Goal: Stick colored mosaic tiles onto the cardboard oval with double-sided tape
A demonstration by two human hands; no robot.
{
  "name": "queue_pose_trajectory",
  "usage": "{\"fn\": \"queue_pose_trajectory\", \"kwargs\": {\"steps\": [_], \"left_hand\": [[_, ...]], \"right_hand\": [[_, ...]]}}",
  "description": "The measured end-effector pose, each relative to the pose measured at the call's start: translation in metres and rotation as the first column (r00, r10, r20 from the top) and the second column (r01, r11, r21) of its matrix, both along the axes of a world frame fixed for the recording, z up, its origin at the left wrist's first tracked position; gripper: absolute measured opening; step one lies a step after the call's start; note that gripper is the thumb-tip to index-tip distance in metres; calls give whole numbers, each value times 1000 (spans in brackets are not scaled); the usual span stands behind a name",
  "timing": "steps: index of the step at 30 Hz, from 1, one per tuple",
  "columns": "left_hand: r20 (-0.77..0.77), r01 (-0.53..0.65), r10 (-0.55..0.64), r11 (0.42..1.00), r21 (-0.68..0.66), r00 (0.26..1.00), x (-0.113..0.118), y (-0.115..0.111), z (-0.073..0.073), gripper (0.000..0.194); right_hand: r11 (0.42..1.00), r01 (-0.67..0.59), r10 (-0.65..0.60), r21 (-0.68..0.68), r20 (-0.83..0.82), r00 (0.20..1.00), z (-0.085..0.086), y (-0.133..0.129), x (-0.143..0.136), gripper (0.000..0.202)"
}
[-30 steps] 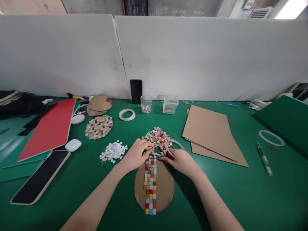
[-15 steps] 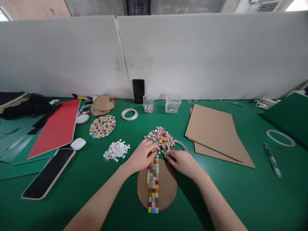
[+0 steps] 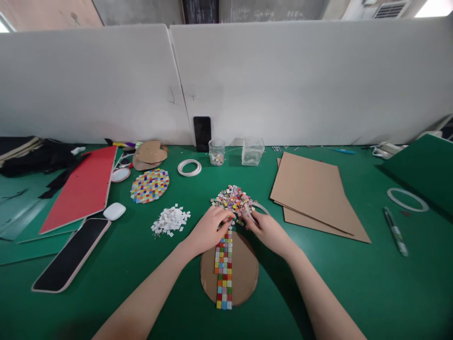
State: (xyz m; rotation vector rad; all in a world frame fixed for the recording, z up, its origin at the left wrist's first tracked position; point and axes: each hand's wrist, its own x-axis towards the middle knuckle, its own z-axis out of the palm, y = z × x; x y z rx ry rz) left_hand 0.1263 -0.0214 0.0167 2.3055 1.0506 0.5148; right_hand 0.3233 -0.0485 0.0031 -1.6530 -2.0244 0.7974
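Observation:
A round cardboard disc (image 3: 246, 269) lies before me with a strip of coloured square tiles (image 3: 224, 274) down its left half. Just beyond it is a heap of mixed tiles (image 3: 231, 197). My left hand (image 3: 212, 226) is at the heap's near left edge, over the strip's top end, its thumb and fingers curled together; whatever they pinch is too small to make out. My right hand (image 3: 264, 229) touches the heap's right side, fingers bent inward, their tips partly hidden. A clear ring (image 3: 262, 208) shows at its fingers and wrist side.
Left are white chips (image 3: 171, 220), a tiled disc (image 3: 150, 186), a large phone (image 3: 72, 255), a white case (image 3: 114, 211) and a red board (image 3: 83, 189). Behind stand a cup (image 3: 217, 152) and a clear box (image 3: 252, 151). Cardboard sheets (image 3: 311, 193) and a pen (image 3: 395, 231) lie right.
My right hand has moved slightly left and farther into the tile heap. My left hand has stayed nearly where it was. The whole view has shifted a little.

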Motion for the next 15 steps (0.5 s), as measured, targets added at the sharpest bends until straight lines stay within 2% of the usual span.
{"fn": "queue_pose_trajectory", "kwargs": {"steps": [4,7,15], "left_hand": [[77,-28,29,999,-17,997,5,-5,-1,24],[75,-33,35,999,-30,997,6,-6,-2,24],[60,-114,115,993,-28,992,0,2,-3,22]], "right_hand": [[997,34,-32,65,-32,999,0,0,-2,29],[992,57,-55,111,-19,998,-2,1,-2,28],[986,116,-112,121,-38,993,-5,3,2,23]]}}
